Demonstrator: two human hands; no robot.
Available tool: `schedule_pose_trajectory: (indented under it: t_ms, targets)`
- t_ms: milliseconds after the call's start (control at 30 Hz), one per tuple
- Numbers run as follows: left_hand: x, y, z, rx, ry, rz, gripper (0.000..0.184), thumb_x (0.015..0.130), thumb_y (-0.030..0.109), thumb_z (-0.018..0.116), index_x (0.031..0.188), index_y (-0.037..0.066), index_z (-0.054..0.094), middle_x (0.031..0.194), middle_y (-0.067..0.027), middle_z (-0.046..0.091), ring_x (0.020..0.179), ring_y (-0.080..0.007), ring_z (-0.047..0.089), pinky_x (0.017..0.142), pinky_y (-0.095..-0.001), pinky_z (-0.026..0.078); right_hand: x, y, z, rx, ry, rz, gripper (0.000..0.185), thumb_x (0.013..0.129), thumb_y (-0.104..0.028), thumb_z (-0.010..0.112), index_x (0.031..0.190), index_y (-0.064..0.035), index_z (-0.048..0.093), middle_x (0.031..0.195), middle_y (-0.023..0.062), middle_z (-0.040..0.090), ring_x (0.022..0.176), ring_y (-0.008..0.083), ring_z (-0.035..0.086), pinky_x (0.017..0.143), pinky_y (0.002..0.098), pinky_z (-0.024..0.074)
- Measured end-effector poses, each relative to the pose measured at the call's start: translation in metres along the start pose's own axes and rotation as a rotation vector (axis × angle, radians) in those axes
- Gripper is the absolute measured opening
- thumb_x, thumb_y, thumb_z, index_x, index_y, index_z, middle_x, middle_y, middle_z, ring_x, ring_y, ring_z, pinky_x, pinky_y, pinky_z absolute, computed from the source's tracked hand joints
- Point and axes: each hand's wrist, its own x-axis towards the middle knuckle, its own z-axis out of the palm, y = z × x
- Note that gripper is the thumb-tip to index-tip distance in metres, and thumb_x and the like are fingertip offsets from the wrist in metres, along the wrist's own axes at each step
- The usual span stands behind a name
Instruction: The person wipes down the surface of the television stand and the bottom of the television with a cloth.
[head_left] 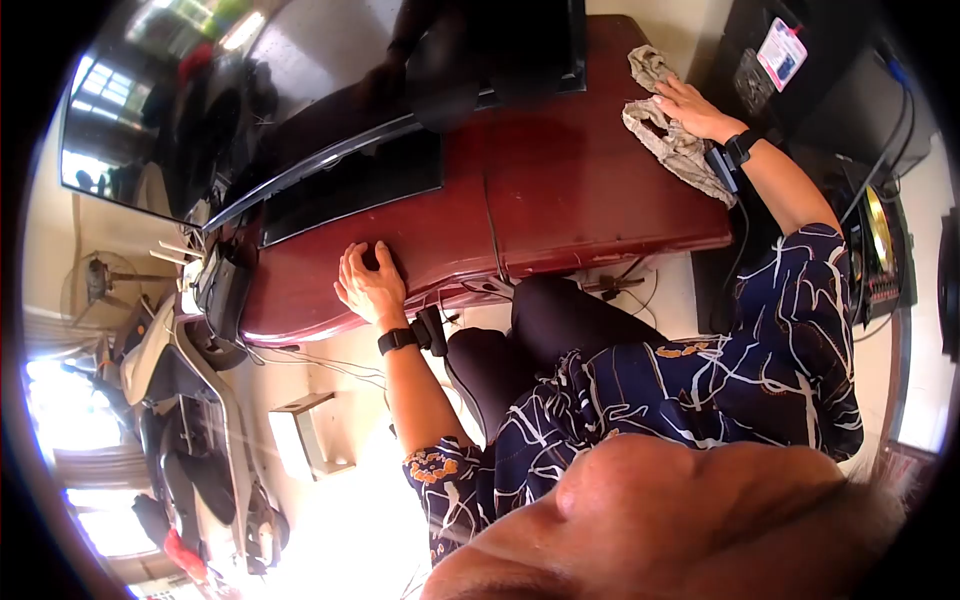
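My right hand (695,110) lies on a crumpled, pale grey-beige cloth (680,155) at the right end of a glossy dark-red table (590,175). Its fingers stretch flat over the cloth, which bunches out on both sides of the palm; no grip on it shows. Near the table's front edge my left hand (372,285) rests on the surface. Its fingers are loosely bent, with a gap between thumb and forefinger and nothing visible in them. Dark bands with small devices are strapped on both wrists.
A large black screen (330,90) stands along the back of the table, with a flat black panel (355,190) before it. A thin cable (490,215) crosses the tabletop. A black speaker-like box (755,85) is at the right. A white box (310,435) stands on the floor.
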Motion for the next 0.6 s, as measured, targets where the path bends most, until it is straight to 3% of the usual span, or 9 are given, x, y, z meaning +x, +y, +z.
schedule_pose_trajectory:
  t_ms: [100,167,200,267,300,400,467,567,600]
  targets:
    - [0.002,0.001,0.002,0.002,0.008,0.013,0.037,0.087,0.043,0.058,0.11,0.015,0.064,0.129,-0.0011,0.058,0.126,-0.0208,0.047,0.11,-0.0489,0.024,-0.031,-0.023,0.005,0.036,0.042,0.055,0.053,0.102,-0.039,0.028,0.148,-0.0121,0.027,0.154,0.0226,0.017,0.141,0.0422,0.018,0.114,0.0454,0.0192]
    - [0.001,0.001,0.001,-0.003,0.01,0.03,0.038,0.087,0.043,0.057,0.111,0.015,0.064,0.129,-0.0011,0.058,0.127,-0.0206,0.047,0.11,-0.0499,0.024,-0.055,-0.029,0.004,-0.159,0.01,-0.103,0.044,0.102,-0.02,0.032,0.146,-0.0199,0.031,0.153,0.021,0.025,0.14,0.0423,0.019,0.113,0.0445,0.0223]
    - [0.001,0.002,0.001,-0.005,0.012,0.031,0.039,0.087,0.044,0.057,0.111,0.014,0.064,0.129,-0.0012,0.058,0.127,-0.0205,0.047,0.11,-0.0507,0.024,-0.067,-0.04,0.005,-0.149,0.015,-0.091,0.044,0.102,-0.02,0.032,0.146,-0.0199,0.031,0.153,0.021,0.025,0.14,0.0423,0.019,0.113,0.0445,0.0223]
    - [0.0,0.002,0.002,-0.017,0.011,0.03,0.04,0.087,0.045,0.057,0.111,0.014,0.064,0.129,-0.0014,0.058,0.127,-0.0205,0.047,0.11,-0.0515,0.024,-0.088,-0.054,0.008,-0.102,0.117,-0.083,0.05,0.098,-0.004,0.034,0.143,-0.0265,0.032,0.15,0.0203,0.031,0.139,0.0416,0.022,0.112,0.0447,0.0249]
    - [0.0,0.002,0.001,-0.021,0.005,0.04,0.04,0.087,0.045,0.057,0.111,0.014,0.064,0.129,-0.0014,0.058,0.127,-0.0205,0.047,0.11,-0.0515,0.024,-0.098,-0.061,0.008,-0.101,0.117,-0.071,0.05,0.098,-0.004,0.034,0.143,-0.0265,0.032,0.15,0.0203,0.031,0.139,0.0416,0.022,0.112,0.0447,0.0249]
    - [0.0,0.004,0.003,-0.036,0.005,0.034,0.04,0.087,0.045,0.057,0.111,0.013,0.064,0.13,-0.0018,0.058,0.128,-0.0211,0.046,0.11,-0.0522,0.024,-0.121,-0.081,0.006,0.031,0.157,0.082,0.041,0.102,-0.025,0.029,0.14,-0.0128,0.038,0.15,0.0197,0.031,0.139,0.0395,0.024,0.112,0.0417,0.0238]
    - [0.0,0.005,0.003,-0.032,0.024,0.037,0.04,0.086,0.045,0.057,0.11,0.014,0.065,0.13,-0.0022,0.058,0.128,-0.0219,0.046,0.11,-0.0532,0.024,-0.134,-0.096,0.012,0.174,0.275,0.244,0.061,0.101,-0.046,0.023,0.134,-0.0006,0.045,0.147,0.0201,0.035,0.138,0.0373,0.026,0.113,0.0394,0.0228]
    - [-0.002,0.005,0.002,-0.05,0.031,0.035,0.039,0.086,0.045,0.057,0.109,0.015,0.066,0.13,-0.0024,0.058,0.128,-0.0221,0.046,0.11,-0.054,0.024,-0.141,-0.091,0.017,0.13,0.278,0.138,0.057,0.102,-0.044,0.025,0.134,-0.0021,0.046,0.143,0.0208,0.04,0.137,0.0361,0.029,0.112,0.0399,0.0245]
    - [-0.002,0.005,0.003,-0.057,0.032,0.026,0.039,0.086,0.045,0.057,0.109,0.015,0.066,0.13,-0.0025,0.058,0.128,-0.0221,0.046,0.11,-0.054,0.024,-0.141,-0.091,0.03,0.112,0.446,0.165,0.053,0.102,-0.041,0.027,0.126,-0.002,0.052,0.134,0.0192,0.049,0.131,0.0353,0.038,0.108,0.0398,0.0297]
